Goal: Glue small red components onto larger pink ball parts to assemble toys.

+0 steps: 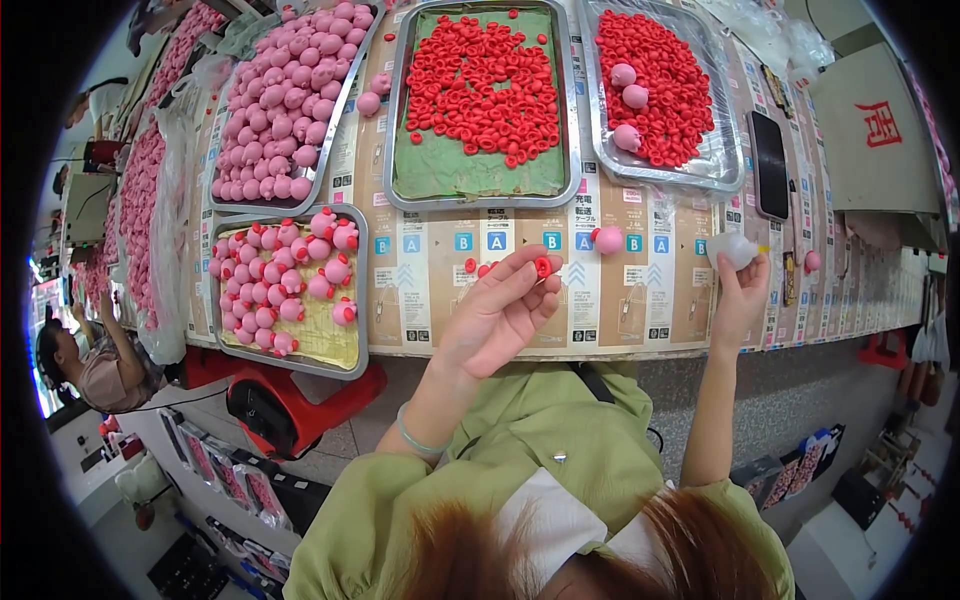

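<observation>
My left hand pinches a small red ring-shaped piece between thumb and fingertips, above the table. In my right hand is a white squeeze bottle with a yellowish tip, held near the table's right part. Between the hands lies a pink ball with a red bit on its left side. Loose red pieces sit beside my left fingers, partly hidden by them. Left of that hand, a metal tray with a yellow lining holds many pink balls with red parts attached.
Farther back stand a tray of plain pink balls, a green-lined tray of red pieces, and another tray of red pieces with a few pink balls. A phone lies right. A red stool stands below; another person sits left.
</observation>
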`<state>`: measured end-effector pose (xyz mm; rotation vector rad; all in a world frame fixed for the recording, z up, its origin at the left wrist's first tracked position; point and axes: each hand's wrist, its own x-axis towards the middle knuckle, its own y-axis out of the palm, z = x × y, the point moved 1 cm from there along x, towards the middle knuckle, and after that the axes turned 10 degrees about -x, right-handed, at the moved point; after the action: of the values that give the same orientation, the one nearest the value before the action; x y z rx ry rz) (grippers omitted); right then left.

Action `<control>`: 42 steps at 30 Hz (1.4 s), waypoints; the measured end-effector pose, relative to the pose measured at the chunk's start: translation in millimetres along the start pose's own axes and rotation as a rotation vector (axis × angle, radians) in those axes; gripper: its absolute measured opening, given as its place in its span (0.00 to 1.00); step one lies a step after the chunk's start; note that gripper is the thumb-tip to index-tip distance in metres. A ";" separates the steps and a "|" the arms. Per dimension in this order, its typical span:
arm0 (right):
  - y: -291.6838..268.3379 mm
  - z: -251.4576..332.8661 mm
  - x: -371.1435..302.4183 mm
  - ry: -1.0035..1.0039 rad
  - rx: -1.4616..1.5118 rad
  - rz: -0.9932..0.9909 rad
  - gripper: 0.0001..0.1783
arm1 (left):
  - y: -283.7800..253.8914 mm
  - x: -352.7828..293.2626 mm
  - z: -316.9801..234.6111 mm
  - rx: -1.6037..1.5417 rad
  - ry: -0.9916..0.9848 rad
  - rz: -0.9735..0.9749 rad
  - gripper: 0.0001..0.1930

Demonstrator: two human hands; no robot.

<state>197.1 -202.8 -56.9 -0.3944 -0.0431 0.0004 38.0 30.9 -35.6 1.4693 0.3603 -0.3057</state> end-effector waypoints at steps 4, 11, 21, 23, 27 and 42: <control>3.6 0.7 -5.4 -0.037 -0.006 -0.032 0.17 | -2.0 1.7 -1.0 -0.030 -0.017 -0.016 0.10; 37.1 33.5 -43.9 -0.497 -0.357 0.247 0.18 | -5.2 2.6 1.4 0.056 0.007 -0.026 0.13; 85.8 40.3 -36.2 -0.339 -0.199 0.470 0.19 | -1.5 -4.0 3.7 0.166 0.037 0.007 0.15; 79.4 49.2 -38.5 -0.038 0.097 0.524 0.18 | -2.9 -3.9 4.0 0.159 0.036 0.003 0.15; 66.0 70.5 -49.9 0.475 0.700 0.691 0.19 | -5.1 -1.2 7.1 0.275 0.094 -0.009 0.14; 62.9 89.2 -72.9 0.222 0.498 0.749 0.20 | 22.1 -9.5 21.8 0.942 0.408 -0.030 0.12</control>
<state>121.1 -111.1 -1.9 0.1075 0.3211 0.6942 39.5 10.8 -10.2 2.4682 0.6104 -0.1986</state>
